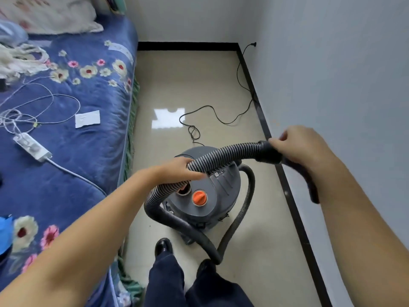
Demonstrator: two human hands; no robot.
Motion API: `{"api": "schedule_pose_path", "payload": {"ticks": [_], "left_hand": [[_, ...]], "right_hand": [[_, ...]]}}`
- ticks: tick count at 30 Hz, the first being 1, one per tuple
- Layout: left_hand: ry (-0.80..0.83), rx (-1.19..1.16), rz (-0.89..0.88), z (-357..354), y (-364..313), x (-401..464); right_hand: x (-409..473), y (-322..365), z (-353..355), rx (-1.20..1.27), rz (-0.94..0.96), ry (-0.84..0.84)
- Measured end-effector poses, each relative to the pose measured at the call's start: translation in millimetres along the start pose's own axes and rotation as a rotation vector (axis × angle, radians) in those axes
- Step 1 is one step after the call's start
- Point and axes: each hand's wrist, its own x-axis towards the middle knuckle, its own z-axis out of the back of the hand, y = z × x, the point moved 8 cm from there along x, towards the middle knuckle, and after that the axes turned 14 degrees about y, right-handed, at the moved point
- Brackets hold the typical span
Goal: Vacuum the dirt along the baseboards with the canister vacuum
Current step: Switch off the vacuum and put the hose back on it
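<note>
A: What is seen in the middle of the view?

B: A grey canister vacuum [208,187] is seen standing on the pale tiled floor [181,85], with an orange knob [199,197] on its lid. A ribbed black hose [225,155] is looped over and around it.

A: How is the hose held?

B: It is gripped by both hands. The left hand [177,170] is closed around the ribbed part just above the lid, fingers [194,173] curled under it. The right hand [303,145] is clamped on the smooth black handle piece [269,152] at the hose's end, over to the right; a dark curved part [309,185] is seen running back under the right forearm.

A: Where is the baseboard?

B: A black baseboard [261,114] is seen along the foot of the grey wall on the right and across the far wall. The vacuum is placed near the right-hand stretch, not touching it.

A: Anything else on the floor?

B: A thin black power cord [221,118] is laid in loops from behind the vacuum to a plug [254,44] in the right wall near the far corner. Black shoes and dark trouser legs are seen at the near edge.

A: And on the left?

B: A bed with a blue flowered cover [88,96] is seen there. A white power strip [33,147], white cables and a slip of white paper [87,119] are lying on it.
</note>
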Motion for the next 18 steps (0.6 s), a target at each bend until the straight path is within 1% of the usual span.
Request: {"api": "schedule_pose_path", "payload": {"ticks": [1,2,3,5,6,7,10,13,15,18], "left_hand": [[0.045,0.077,0.034,3.3,-5.5,3.4],[0.090,0.137,0.058,6.2,-12.2,8.2],[0.129,0.185,0.077,9.5,-19.2,12.7],[0.171,0.285,0.113,20.0,-30.3,19.0],[0.168,0.341,0.120,28.2,-32.9,21.1],[0.149,0.385,0.117,38.0,-33.3,22.3],[0.003,0.472,0.050,73.1,-27.6,24.2],[-0.162,0.560,-0.021,105.8,-9.8,32.7],[-0.234,0.505,-0.023,125.0,16.9,50.0],[-0.222,0.336,0.007,144.3,56.6,90.6]], "right_hand": [[-0.7,29.0,1.7,-0.118,0.155,-0.037],[0.4,56.5,-8.6,-0.199,0.298,0.007],[2.3,79.7,-26.9,-0.247,0.407,0.111],[15.4,102.3,-75.0,-0.241,0.510,0.342],[24.1,103.6,-94.0,-0.175,0.517,0.400],[33.1,101.7,-106.5,-0.061,0.513,0.406],[49.6,97.5,-111.5,0.246,0.489,0.251],[70.5,100.2,-103.4,0.400,0.439,0.149],[91.9,95.0,-98.8,0.432,0.368,0.112],[127.1,75.8,-96.8,0.445,0.218,0.063]]}}
